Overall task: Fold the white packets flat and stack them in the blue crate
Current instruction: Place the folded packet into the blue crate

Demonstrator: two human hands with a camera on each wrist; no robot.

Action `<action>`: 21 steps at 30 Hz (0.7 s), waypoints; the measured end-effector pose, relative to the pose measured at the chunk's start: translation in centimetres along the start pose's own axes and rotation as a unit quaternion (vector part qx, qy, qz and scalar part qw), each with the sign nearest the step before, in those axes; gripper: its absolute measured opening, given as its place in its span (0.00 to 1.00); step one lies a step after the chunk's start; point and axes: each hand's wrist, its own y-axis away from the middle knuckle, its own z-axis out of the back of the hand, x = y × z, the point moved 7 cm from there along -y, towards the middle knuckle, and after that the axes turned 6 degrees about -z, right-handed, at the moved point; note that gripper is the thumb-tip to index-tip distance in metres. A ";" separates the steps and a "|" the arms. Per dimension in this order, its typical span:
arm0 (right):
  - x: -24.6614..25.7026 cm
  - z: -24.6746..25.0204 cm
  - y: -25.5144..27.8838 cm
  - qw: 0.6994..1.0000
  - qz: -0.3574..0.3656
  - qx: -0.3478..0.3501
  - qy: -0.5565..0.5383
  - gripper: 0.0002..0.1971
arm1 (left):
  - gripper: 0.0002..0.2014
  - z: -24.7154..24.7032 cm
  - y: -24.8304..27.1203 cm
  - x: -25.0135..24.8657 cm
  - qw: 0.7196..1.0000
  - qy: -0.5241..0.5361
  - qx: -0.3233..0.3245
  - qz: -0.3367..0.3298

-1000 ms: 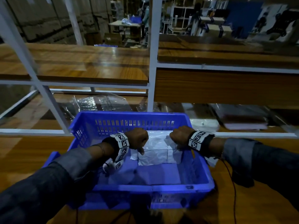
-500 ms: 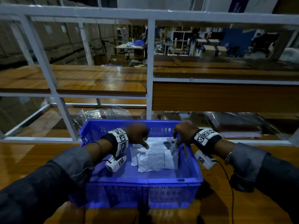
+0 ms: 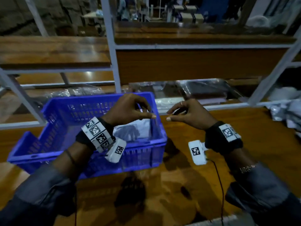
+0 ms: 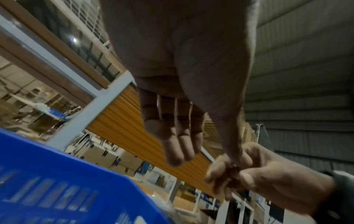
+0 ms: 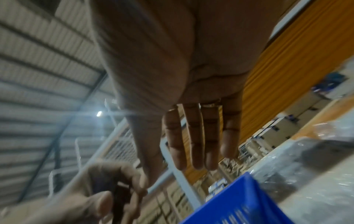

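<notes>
both hands are raised above the wooden table (image 3: 187,190), thumb tips almost meeting and nothing held in either. the left hand (image 3: 128,110) is held over the right end of the blue crate (image 3: 53,128), its fingers (image 4: 172,144) loosely bent and relaxed, as the left wrist view confirms. the right hand (image 3: 190,115) is held just right of the crate, over the table, with its fingers (image 5: 193,142) nearly straight and slightly spread; a ring is seen on one of them. white packets (image 3: 135,130) are seen lying inside the crate, toward its right end, partly shaded by the left hand; how flat they are folded cannot be told. more pale packets (image 3: 286,110) are piled at the far right edge of the table, well apart from the crate. clear plastic bags (image 3: 195,90) are laid on the low shelf behind.
</notes>
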 end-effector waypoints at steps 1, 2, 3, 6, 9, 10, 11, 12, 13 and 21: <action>-1.3 0.8 1.7 1.000 -0.010 -0.015 -0.022 0.11 | 0.15 -1.3 -0.1 -1.1 1.000 0.021 -0.003 -0.001; -2.6 1.4 3.5 0.999 -0.018 -0.028 -0.037 0.11 | 0.13 -2.7 -0.3 -2.4 0.999 0.034 -0.003 -0.006; -4.1 2.0 5.2 0.998 -0.026 -0.036 -0.049 0.10 | 0.13 -4.3 -0.6 -3.7 0.999 0.047 -0.003 -0.011; -8.7 4.0 10.1 0.994 -0.052 -0.052 -0.083 0.08 | 0.12 -9.7 -1.6 -7.4 0.996 0.088 0.002 -0.011; -13.5 7.0 15.3 0.987 -0.082 -0.082 -0.108 0.06 | 0.12 -16.4 -2.3 -9.9 0.993 0.117 0.014 0.021; -14.9 8.1 17.1 0.985 -0.093 -0.097 -0.111 0.06 | 0.12 -18.5 -2.5 -10.5 0.992 0.124 0.015 0.033; -16.5 9.1 18.8 0.981 -0.105 -0.114 -0.114 0.06 | 0.13 -20.6 -2.8 -11.2 0.991 0.129 0.016 0.043; -17.9 10.1 20.6 0.978 -0.117 -0.127 -0.117 0.06 | 0.13 -22.7 -3.1 -11.8 0.989 0.135 0.020 0.051; -19.3 11.0 22.2 0.975 -0.129 -0.137 -0.122 0.05 | 0.13 -24.7 -3.3 -12.5 0.988 0.144 0.026 0.057; -29.0 17.4 32.3 0.924 -0.244 -0.228 -0.188 0.17 | 0.19 -37.4 -7.7 -17.7 0.975 0.191 0.092 0.060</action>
